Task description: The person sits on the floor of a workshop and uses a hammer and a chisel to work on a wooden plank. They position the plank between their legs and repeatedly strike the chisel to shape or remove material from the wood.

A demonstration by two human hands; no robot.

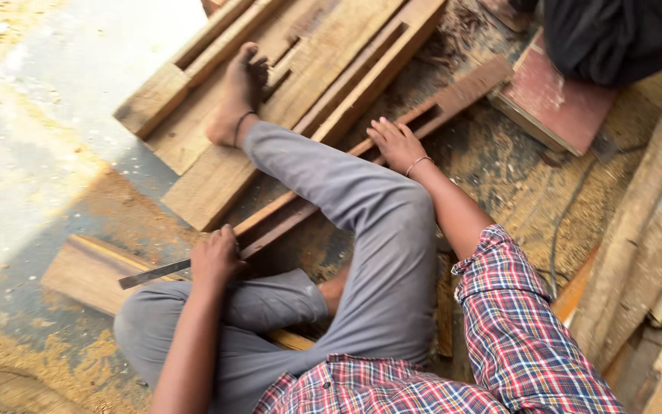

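I sit on the floor with my legs in grey trousers across a long wooden frame piece (438, 107) that has slots cut in it. My left hand (214, 259) is shut on a flat metal chisel (155, 273) whose blade points left, close to the near end of the wooden piece. My right hand (397, 142) lies flat on the wooden piece, fingers spread, pressing it down. My bare foot (237, 92) rests on a stack of wooden planks (323, 54) beyond.
Sawdust covers the floor. A short plank (86, 270) lies under my left hand. A red-brown board (553, 103) and a dark cloth bundle (614, 34) sit top right. Rough timbers (645, 230) and a thin cable (565, 222) lie on the right.
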